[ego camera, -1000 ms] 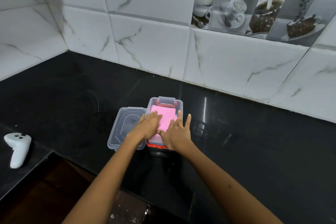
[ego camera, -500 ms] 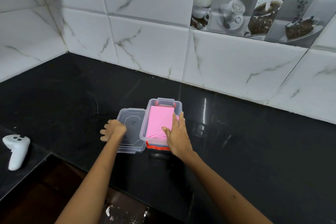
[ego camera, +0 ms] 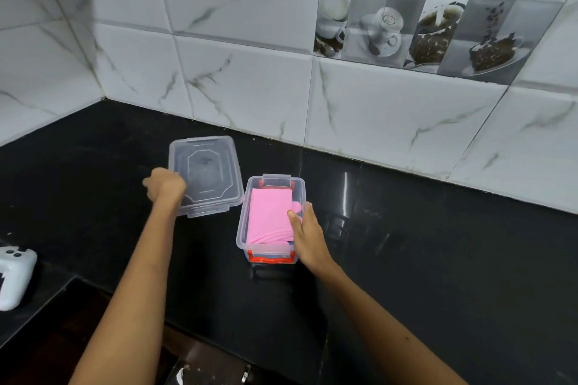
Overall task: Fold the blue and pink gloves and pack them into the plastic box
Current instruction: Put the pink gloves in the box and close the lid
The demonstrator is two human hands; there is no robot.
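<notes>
A clear plastic box point(ego camera: 244, 222) with red clips sits on the black counter. A folded pink glove point(ego camera: 269, 216) lies on top inside it; a sliver of blue shows beneath at the near end. My right hand point(ego camera: 305, 234) rests on the box's right rim, thumb pressing the pink glove. My left hand point(ego camera: 165, 186) grips the left edge of the clear lid point(ego camera: 206, 172), which is tilted and lifted off the counter to the left of the box.
A white controller point(ego camera: 14, 275) lies at the counter's left edge. A white marble-tiled wall point(ego camera: 250, 78) runs behind the counter and meets a side wall at the left corner. The black counter point(ego camera: 438, 259) extends to the right.
My left hand left the pink glove, moved to the lid and lifted it up and back. My right hand stayed on the box's right side.
</notes>
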